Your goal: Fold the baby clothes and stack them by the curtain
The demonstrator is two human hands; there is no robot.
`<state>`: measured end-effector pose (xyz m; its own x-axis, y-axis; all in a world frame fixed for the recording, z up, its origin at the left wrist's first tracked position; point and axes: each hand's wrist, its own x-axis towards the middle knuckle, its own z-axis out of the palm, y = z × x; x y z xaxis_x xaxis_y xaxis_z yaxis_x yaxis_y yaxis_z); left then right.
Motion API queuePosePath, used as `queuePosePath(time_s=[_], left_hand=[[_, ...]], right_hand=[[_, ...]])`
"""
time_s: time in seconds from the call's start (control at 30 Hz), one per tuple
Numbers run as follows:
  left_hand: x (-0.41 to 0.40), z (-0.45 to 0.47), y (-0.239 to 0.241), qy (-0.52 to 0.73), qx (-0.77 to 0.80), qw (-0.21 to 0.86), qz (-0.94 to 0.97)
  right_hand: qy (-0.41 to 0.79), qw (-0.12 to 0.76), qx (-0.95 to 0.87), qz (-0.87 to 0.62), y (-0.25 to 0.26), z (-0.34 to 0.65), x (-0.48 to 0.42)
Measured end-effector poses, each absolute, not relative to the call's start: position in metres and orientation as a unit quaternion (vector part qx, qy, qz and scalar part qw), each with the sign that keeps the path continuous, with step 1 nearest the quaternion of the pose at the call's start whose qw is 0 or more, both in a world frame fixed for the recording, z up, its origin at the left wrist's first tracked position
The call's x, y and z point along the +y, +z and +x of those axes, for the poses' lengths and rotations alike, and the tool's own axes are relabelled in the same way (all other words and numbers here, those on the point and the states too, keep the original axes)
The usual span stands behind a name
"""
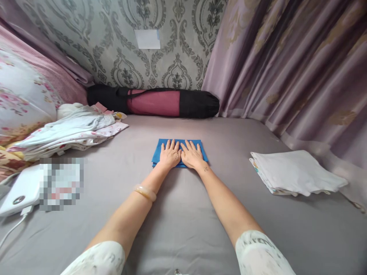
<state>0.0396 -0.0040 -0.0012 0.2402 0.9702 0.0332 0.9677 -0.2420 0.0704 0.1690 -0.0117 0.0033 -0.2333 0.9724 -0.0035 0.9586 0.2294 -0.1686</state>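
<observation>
A folded blue cloth (156, 154) lies in the middle of the grey sheet (183, 214). My left hand (170, 154) rests flat on its left half, fingers spread and pointing away from me. On the right half, my right hand (192, 154) presses down in the same way, palm down with the fingers apart. The two thumbs meet near the cloth's centre. Both palms hide much of the cloth's upper face, and its layered edge shows at the front left.
A folded white cloth stack (298, 172) lies to the right. At left are rumpled clothes (77, 126), a white power bank (24, 189) with a cable, and a blurred-out item (64, 183). A black and pink rolled bag (155, 103) lies along the wall; curtains (258, 57) hang at right.
</observation>
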Motion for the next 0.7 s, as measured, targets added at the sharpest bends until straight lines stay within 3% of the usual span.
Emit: queuePosePath(time_s=[0.23,0.4,0.7], left_hand=[[-0.002,0.038,0.002,0.066,0.611,0.034,0.788],[0.006,0.028,0.001,0.143,0.603,-0.01,0.785],[0.014,0.027,-0.011,0.08,0.595,0.03,0.799]], right_hand=[[0.097,0.04,-0.781,-0.616,0.009,0.172,-0.008],[0.051,0.091,-0.77,-0.629,0.012,0.18,-0.002],[0.071,0.054,-0.78,-0.619,0.004,0.179,0.002]])
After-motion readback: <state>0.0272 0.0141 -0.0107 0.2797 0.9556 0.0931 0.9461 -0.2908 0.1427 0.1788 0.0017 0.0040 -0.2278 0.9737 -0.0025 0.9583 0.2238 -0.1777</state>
